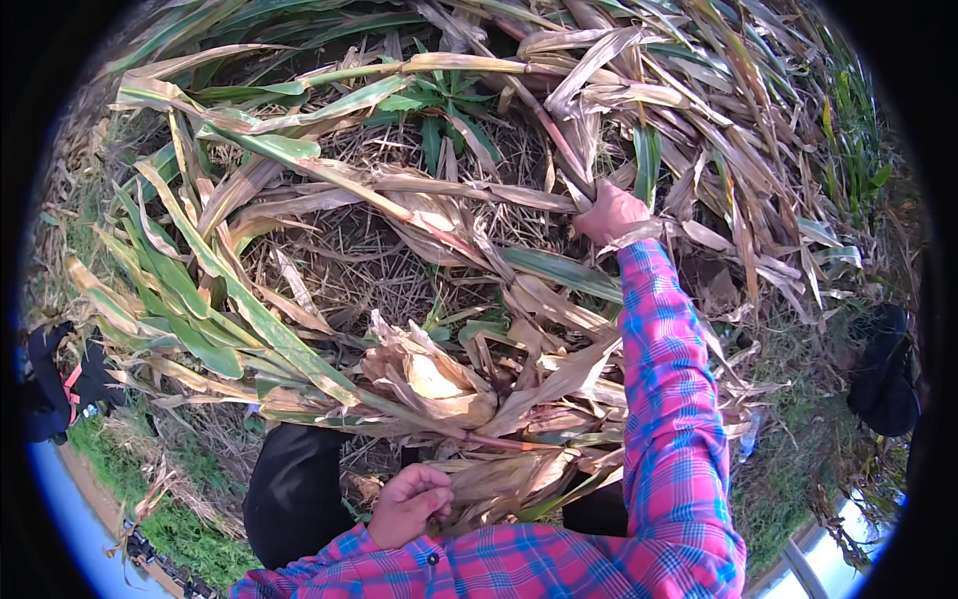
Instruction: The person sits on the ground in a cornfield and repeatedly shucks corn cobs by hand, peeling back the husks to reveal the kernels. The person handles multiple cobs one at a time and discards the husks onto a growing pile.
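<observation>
Reaching forward, my right hand (611, 213) is closed round a dry corn stalk (561, 145), where withered leaves hang about the fingers. My left hand (409, 504) is held close to my body with the fingers curled in; whether anything lies inside them is hidden. Just beside it are pale dry husks (509, 484). A corn ear in a partly opened husk (434, 377) lies in front of my left hand, among the stalks. Another stalk (364, 195) with a reddish lower part slants across the middle.
Green and yellowing corn leaves (200, 299) pile up at the left. Brown dried leaves (699, 110) heap at the far right. A leafy green weed (439, 110) grows from the straw-strewn soil (344, 265). A dark object (883, 374) is at the right edge.
</observation>
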Demonstrator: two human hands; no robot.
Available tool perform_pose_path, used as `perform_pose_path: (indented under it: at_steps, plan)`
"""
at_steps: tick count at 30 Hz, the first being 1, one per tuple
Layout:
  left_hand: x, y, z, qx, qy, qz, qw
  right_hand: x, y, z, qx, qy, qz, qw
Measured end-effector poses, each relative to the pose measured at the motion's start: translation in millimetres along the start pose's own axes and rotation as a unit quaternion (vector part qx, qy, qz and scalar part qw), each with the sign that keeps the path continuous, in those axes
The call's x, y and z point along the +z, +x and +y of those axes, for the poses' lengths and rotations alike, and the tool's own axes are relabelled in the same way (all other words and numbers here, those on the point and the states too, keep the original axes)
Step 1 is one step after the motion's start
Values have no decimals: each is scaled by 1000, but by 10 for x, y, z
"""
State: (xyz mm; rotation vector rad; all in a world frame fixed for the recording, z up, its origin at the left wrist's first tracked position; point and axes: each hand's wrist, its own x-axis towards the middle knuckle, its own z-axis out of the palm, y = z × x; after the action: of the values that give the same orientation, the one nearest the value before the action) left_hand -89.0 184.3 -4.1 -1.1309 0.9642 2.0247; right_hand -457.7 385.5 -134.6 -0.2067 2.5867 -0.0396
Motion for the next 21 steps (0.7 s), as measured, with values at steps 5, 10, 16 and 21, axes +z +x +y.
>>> perform_pose_path:
  at_steps: [5, 10, 16, 21]
  plan:
    - [132, -65, -88, 12, -4, -47, 999, 373, -997, -407, -63, 85, 71, 992]
    - [190, -178, -252, -18, -16, -33, 999, 459, -2023, -727, -180, 172, 34, 968]
    - [173, -135, -225, 70, 58, -37, 995, 410, -2127, -845, -179, 116, -99, 972]
    - [165, -91, -237, 29, 45, -11, 998, 403, -1516, -793, -126, 119, -81, 982]
